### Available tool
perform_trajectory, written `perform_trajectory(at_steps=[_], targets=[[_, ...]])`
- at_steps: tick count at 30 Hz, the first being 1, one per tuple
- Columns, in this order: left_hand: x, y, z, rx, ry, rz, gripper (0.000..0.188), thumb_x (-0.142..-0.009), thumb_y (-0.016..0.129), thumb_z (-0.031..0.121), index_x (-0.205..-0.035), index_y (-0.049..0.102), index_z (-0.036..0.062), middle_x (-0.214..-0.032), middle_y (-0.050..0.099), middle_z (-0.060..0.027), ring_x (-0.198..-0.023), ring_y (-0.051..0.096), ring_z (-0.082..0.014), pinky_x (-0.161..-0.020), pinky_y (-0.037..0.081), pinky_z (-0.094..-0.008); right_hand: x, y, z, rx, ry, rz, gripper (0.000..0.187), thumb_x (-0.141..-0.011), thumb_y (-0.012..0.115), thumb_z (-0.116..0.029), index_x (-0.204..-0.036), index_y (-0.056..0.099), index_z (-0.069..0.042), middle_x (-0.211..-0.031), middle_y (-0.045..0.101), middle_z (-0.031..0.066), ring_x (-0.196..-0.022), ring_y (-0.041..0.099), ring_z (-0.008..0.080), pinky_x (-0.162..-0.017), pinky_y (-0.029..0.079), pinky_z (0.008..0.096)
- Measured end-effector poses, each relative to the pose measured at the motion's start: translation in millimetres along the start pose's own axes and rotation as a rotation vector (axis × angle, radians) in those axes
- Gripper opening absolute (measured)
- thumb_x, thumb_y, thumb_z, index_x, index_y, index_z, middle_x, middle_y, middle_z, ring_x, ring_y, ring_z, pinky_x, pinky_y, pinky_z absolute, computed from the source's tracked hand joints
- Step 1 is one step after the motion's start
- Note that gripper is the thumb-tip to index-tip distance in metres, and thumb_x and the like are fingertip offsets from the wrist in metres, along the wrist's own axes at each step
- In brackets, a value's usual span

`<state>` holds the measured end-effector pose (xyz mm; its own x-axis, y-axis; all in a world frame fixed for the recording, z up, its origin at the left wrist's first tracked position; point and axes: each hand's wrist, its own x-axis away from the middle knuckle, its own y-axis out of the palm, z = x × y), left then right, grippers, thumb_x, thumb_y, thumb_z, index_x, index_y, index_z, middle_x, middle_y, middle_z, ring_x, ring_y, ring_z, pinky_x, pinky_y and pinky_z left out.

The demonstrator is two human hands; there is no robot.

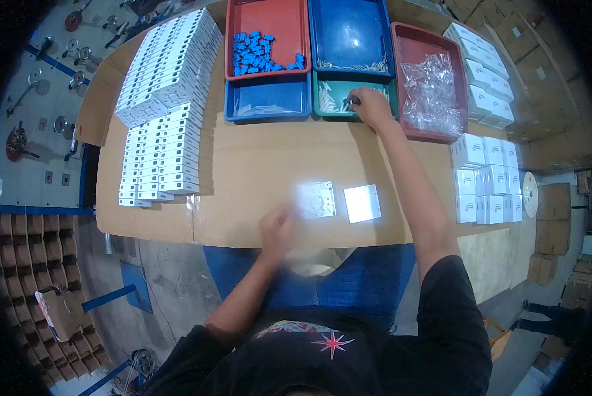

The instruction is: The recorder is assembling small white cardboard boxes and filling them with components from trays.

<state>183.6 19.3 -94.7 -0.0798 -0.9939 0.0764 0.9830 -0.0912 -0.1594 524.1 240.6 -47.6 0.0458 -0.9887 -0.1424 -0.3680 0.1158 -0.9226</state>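
Observation:
My right hand point(370, 107) reaches into the green tray point(322, 113) of small white stick-like pieces point(329, 99). Its fingers are drawn together, with a small dark thing point(354, 100) at the fingertips that I cannot make out. Over the near edge of the cardboard-covered table hovers my left hand point(277, 230), its fingers curled but smeared by motion. Beside it lies a clear flat packet point(317, 200) with a faint pattern. To the right of that packet is a shiny white square piece point(362, 203).
Tall stacks of white boxes point(160, 112) stand on the left, more white boxes point(486, 165) on the right. At the back sit a red tray point(269, 16) with blue pieces point(253, 53), blue trays point(348, 30) and a dark red tray point(431, 132) of clear plastic bags point(431, 92).

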Motion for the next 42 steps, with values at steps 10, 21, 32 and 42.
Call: perform_trajectory(at_steps=[10,21,32,42], targets=[[-2,0,-9,0.025,0.012,-0.030,0.029,-0.093,0.074,0.003,-0.121,0.072,-0.0036,-0.100,0.071,-0.0045,-0.086,0.062,-0.0083,-0.077,0.049,-0.0226,6,-16,7,-0.036,-0.061,-0.019,0.017,-0.086,0.073,-0.018,-0.102,0.076,-0.012,-0.098,0.073,0.0145,-0.096,0.069,0.0366,-0.086,0.052,0.0475],[-1,2,9,0.075,-0.033,0.065,0.031,-0.091,0.076,0.004,-0.121,0.072,-0.0032,-0.103,0.074,-0.0059,-0.090,0.065,-0.0090,-0.081,0.052,-0.0233,107,-39,-63,-0.538,0.122,0.062,0.019,-0.089,0.076,-0.013,-0.103,0.073,-0.002,-0.078,0.068,0.0026,-0.068,0.053,0.0063,-0.063,0.044,0.0243],[-3,4,19,0.177,-0.038,-0.024,0.030,-0.091,0.078,0.008,-0.120,0.073,0.0003,-0.104,0.076,-0.0059,-0.088,0.068,-0.0086,-0.077,0.054,-0.0244,211,-3,-146,-1.002,0.257,-0.119,0.017,-0.091,0.076,-0.012,-0.104,0.075,-0.001,-0.083,0.068,-0.0003,-0.067,0.052,0.0035,-0.061,0.044,0.0219],[2,3,26,0.091,0.063,-0.107,0.030,-0.090,0.078,0.006,-0.120,0.075,0.0045,-0.096,0.071,0.0020,-0.080,0.057,-0.0035,-0.069,0.046,-0.0197,215,-3,-158,-0.800,0.128,-0.078,0.018,-0.090,0.075,-0.012,-0.105,0.075,-0.002,-0.085,0.071,0.0048,-0.064,0.053,0.0089,-0.060,0.044,0.0256]])
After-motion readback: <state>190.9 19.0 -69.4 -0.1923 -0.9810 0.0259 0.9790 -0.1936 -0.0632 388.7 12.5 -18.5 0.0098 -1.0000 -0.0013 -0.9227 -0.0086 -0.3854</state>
